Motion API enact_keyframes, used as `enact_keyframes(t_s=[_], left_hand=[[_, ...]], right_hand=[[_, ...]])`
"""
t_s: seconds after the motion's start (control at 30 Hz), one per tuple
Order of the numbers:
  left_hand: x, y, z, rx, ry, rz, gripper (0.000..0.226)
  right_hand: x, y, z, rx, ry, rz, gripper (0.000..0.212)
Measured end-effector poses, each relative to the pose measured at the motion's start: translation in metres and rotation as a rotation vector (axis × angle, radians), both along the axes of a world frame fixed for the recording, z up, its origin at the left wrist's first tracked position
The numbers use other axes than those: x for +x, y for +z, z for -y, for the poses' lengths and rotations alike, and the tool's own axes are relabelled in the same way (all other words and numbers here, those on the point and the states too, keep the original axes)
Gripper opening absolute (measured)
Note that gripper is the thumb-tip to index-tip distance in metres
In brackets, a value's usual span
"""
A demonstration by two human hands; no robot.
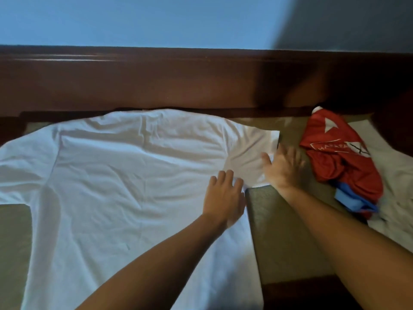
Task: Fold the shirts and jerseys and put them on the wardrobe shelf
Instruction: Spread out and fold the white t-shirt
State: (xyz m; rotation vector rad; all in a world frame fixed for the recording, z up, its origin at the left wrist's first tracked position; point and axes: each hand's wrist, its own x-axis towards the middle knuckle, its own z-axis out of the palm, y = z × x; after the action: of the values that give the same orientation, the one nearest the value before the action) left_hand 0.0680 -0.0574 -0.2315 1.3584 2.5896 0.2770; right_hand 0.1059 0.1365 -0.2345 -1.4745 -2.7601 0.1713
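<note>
Your thin, limp white cotton T-shirt (125,175) lies spread flat on the bed (286,231); left hand (224,198) and right hand (281,166) press it, fingers straight. Pinch the sleeve hem to fold; it's light and creases easily.

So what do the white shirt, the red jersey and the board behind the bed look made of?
White shirt: matte, soft knit, probably cotton, judging by its fine creases. Red jersey: smoother fabric with a slight sheen and printed white lettering, likely synthetic. Board: dark reddish-brown wood with a glossy finish; a light streak runs along its top edge.
</note>
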Motion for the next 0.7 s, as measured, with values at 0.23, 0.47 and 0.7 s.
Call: enact_keyframes(t_s=[0.23, 0.47, 0.7], left_hand=[[0.039, 0.013, -0.002, -0.218, 0.064, 0.158, 0.056], [0.044, 0.011, -0.003, -0.163, 0.170, 0.278, 0.040], [0.044, 0.023, 0.016, 0.023, 0.369, 0.456, 0.030]], right_hand=[[-0.007, 0.001, -0.001, -0.195, -0.078, -0.036, 0.051], [-0.017, 0.011, 0.008, -0.394, -0.177, -0.314, 0.039], [-0.053, 0.056, 0.038, -0.521, -0.122, -0.714, 0.013]])
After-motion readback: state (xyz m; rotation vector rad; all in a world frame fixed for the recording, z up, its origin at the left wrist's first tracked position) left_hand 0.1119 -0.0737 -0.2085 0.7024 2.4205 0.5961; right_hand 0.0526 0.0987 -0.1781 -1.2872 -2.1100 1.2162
